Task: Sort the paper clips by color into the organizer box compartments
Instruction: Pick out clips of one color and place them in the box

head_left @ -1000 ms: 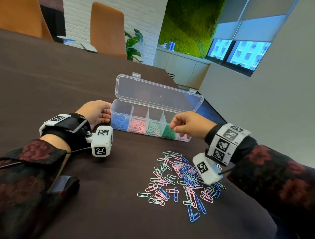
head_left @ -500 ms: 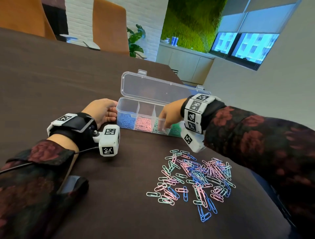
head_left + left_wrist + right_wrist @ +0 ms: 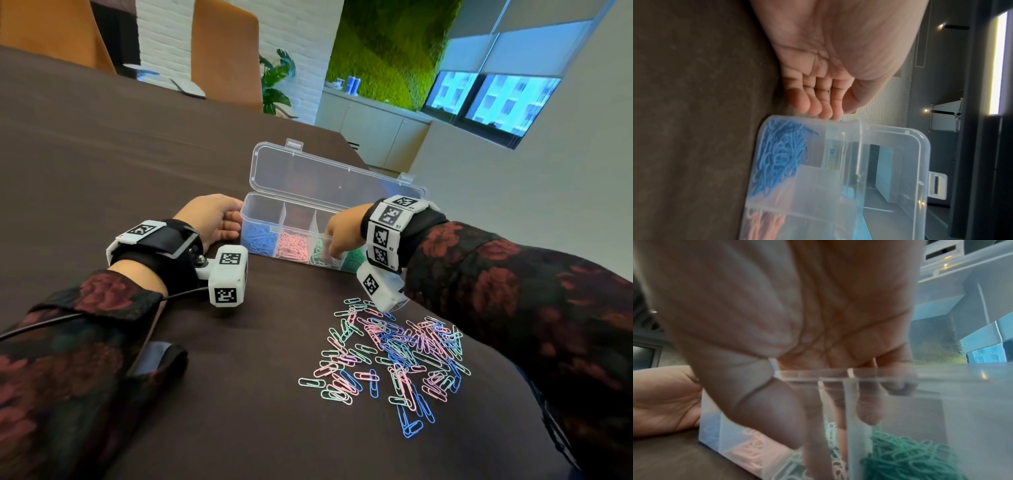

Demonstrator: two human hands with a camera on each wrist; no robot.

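The clear organizer box point(image 3: 274, 224) stands open on the dark table, with blue point(image 3: 258, 238), pink point(image 3: 291, 246), pale green point(image 3: 320, 255) and dark green point(image 3: 352, 257) paper clips in separate compartments. My left hand point(image 3: 229, 222) rests with straight fingers point(image 3: 818, 104) against the box's left end wall point(image 3: 797, 120). My right hand point(image 3: 330, 253) reaches down into the pale green compartment point(image 3: 830, 431), beside the dark green clips point(image 3: 910, 456). Blur and the box wall hide whether its fingertips hold a clip. A pile of loose mixed clips point(image 3: 387, 349) lies in front of the box.
The box's lid point(image 3: 325, 178) stands up behind the compartments. Two orange chairs point(image 3: 226, 51) are at the table's far side. The table's right edge runs close behind the box. A black cable point(image 3: 51, 320) trails from my left wrist.
My right hand moved left from the box's right end, over the compartments, and dipped down into the pale green one. The left hand stayed against the box's end.
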